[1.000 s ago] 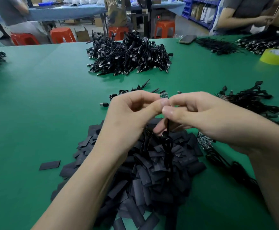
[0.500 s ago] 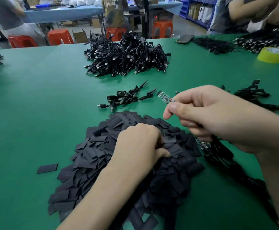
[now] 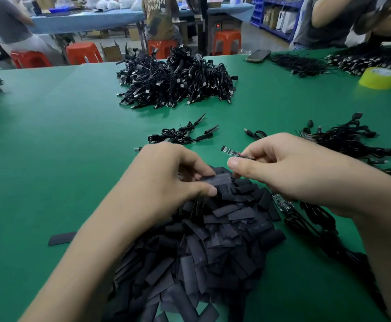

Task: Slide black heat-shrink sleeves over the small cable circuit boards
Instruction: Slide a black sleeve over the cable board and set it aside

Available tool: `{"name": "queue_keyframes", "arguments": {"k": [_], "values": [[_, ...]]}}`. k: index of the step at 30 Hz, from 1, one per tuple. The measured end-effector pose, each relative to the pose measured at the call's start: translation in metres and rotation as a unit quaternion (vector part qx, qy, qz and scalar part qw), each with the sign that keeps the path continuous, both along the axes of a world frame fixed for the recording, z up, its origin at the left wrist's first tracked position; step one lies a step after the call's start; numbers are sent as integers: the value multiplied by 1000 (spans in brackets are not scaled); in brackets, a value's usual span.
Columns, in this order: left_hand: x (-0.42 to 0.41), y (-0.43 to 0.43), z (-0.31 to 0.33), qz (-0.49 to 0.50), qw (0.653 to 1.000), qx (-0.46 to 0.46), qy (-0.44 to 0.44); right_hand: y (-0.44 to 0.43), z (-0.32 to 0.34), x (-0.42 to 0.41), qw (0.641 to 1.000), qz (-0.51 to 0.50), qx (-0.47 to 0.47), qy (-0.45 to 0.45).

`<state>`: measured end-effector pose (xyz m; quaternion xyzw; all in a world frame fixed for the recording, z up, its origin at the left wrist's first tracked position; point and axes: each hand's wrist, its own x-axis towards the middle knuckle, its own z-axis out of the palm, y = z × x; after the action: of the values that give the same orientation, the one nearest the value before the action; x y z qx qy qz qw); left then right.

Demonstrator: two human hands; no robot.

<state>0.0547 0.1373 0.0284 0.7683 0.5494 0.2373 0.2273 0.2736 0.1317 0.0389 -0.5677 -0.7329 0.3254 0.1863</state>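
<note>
My left hand (image 3: pixel 166 175) pinches one flat black heat-shrink sleeve (image 3: pixel 217 181) between thumb and fingers, just above the big pile of sleeves (image 3: pixel 208 247) on the green table. My right hand (image 3: pixel 289 168) pinches a small cable circuit board (image 3: pixel 230 151) by its wired end; the bare board sticks out to the left, a little above and right of the sleeve. The board and sleeve are apart. Another bare board (image 3: pixel 281 203) with its cable lies under my right wrist.
A few sleeved cables (image 3: pixel 185 133) lie beyond my hands, and a large heap of black USB cables (image 3: pixel 175 82) sits further back. More cables (image 3: pixel 345 140) lie at right. A yellow tape roll (image 3: pixel 379 77) and a phone (image 3: pixel 258 55) sit far right. One stray sleeve (image 3: pixel 62 238) lies at left.
My left hand dropped to the sleeve pile, then rose holding one sleeve toward the board. My right hand kept the board raised and shifted slightly right.
</note>
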Motion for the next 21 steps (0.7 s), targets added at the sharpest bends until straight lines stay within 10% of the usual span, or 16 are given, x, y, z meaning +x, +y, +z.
{"name": "queue_keyframes", "arguments": {"k": [10,21], "values": [[-1,-5,8,-29,995,82,-56,0,-1,-5,991,5,-27,134],[-10,-7,17,6,994,69,-82,-4,11,6,996,40,-25,70]]}}
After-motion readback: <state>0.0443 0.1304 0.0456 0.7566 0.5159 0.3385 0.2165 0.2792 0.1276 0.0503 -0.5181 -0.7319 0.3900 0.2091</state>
